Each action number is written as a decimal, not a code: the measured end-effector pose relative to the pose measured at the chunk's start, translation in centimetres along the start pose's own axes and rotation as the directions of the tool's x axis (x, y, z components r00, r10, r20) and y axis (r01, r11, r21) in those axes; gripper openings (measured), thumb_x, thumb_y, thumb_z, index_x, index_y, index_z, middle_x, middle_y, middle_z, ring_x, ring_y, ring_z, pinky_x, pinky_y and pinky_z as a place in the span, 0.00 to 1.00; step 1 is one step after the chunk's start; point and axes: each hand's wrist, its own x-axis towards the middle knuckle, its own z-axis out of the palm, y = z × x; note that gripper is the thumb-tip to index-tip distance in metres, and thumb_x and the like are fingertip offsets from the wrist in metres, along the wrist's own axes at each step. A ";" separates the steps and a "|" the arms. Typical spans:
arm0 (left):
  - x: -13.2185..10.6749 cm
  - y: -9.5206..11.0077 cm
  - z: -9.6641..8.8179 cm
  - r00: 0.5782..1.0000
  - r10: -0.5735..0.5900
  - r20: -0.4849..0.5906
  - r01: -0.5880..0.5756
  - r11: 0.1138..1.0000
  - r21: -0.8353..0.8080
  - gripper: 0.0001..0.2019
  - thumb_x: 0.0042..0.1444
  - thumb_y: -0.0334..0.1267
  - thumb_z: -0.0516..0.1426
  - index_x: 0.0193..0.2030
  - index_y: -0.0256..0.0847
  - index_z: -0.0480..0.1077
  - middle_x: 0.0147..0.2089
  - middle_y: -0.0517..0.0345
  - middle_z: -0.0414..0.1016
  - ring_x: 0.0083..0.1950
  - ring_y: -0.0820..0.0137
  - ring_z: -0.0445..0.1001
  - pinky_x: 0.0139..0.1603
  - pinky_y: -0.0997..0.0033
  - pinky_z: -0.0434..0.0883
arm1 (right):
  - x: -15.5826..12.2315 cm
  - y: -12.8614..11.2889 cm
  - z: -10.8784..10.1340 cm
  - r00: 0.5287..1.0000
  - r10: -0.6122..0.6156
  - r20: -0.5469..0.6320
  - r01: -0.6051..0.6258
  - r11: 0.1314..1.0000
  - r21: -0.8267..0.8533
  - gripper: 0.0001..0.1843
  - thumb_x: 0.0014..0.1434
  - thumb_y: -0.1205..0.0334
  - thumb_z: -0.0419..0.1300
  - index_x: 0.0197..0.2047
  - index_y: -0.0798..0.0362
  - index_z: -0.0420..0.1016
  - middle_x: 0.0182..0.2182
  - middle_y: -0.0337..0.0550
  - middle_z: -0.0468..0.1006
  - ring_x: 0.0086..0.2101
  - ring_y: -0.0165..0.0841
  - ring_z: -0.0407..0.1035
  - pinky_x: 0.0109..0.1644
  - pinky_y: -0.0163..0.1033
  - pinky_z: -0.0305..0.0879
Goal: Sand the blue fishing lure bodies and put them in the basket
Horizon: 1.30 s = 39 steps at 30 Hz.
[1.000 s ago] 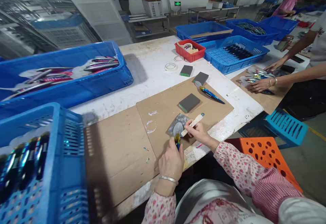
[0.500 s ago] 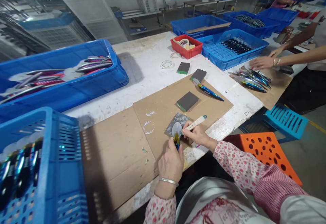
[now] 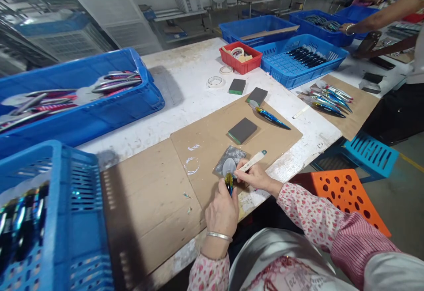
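My left hand [image 3: 222,211] is closed around a fishing lure [image 3: 229,181] with a shiny yellow, black and blue body. The lure's clear rounded lip [image 3: 229,166] points away from me, over a dusty dark grey pad [image 3: 225,155] on cardboard. In my right hand [image 3: 253,176] is a slim cream-handled tool [image 3: 253,160] with a dark green end. Its working tip meets the edge of the lip, but my fingers hide its kind. Beyond my hands lie a grey-and-green sanding block [image 3: 243,130] and a blue lure [image 3: 273,118].
Blue crates holding lures, one [image 3: 79,101] at the far left and another [image 3: 56,220] nearby, flank the cardboard [image 3: 155,194]. A red basket [image 3: 243,66] and tape roll [image 3: 215,82] lie further back. On the right are a co-worker's arm [image 3: 374,19], several lures [image 3: 327,99] and an orange stool [image 3: 349,194].
The co-worker's hands have left the lures on the right and moved back toward the rear crates. My own hands have barely shifted, still holding the lure and the tool.
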 end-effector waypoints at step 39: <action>-0.2 0.3 0.0 1.000 -0.005 -0.028 0.005 1.000 0.012 0.21 0.66 0.43 0.45 0.61 0.33 0.57 0.41 0.45 0.77 0.33 0.62 0.79 0.26 0.68 0.65 | 0.4 -0.4 -0.1 0.996 -0.022 -0.082 0.020 0.999 -0.032 0.20 0.58 0.45 0.60 0.29 0.54 0.67 0.21 0.37 0.73 0.23 0.28 0.67 0.27 0.31 0.61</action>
